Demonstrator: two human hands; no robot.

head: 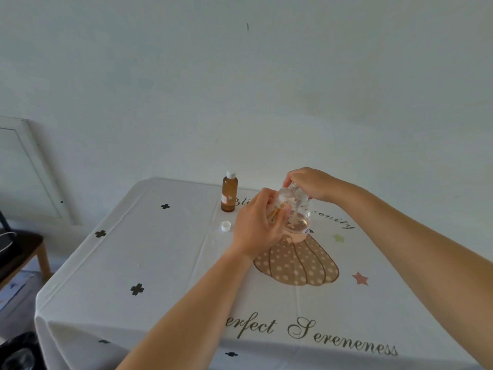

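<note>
Two hands meet at one clear bottle (298, 222), out over the middle of the table (160, 263) and nearer its far edge.

- Left hand (260, 227): fingers curl round the bottle's left side and grip the body. Orange-yellow marks show between them; I cannot tell what they are.
- Right hand (309, 184): comes in from above, fingers bent down and closed around the bottle's top (293, 192). The hand hides most of that top.
- Bottle stands roughly upright, with a pale tube visible inside through the clear wall. I cannot tell whether its base touches the cloth.
- Amber bottle (229, 194), white-capped, stands upright close to the far edge, just left of the hands and apart from them.
- Small white cap (226, 226) lies loose on the cloth in front of the amber bottle, near the left hand but not touching it.
- White cloth covers the table, printed with dark clovers, script lettering and a dotted brown skirt shape.
- Wooden chair (26, 249) sits off the table's left edge.
</note>
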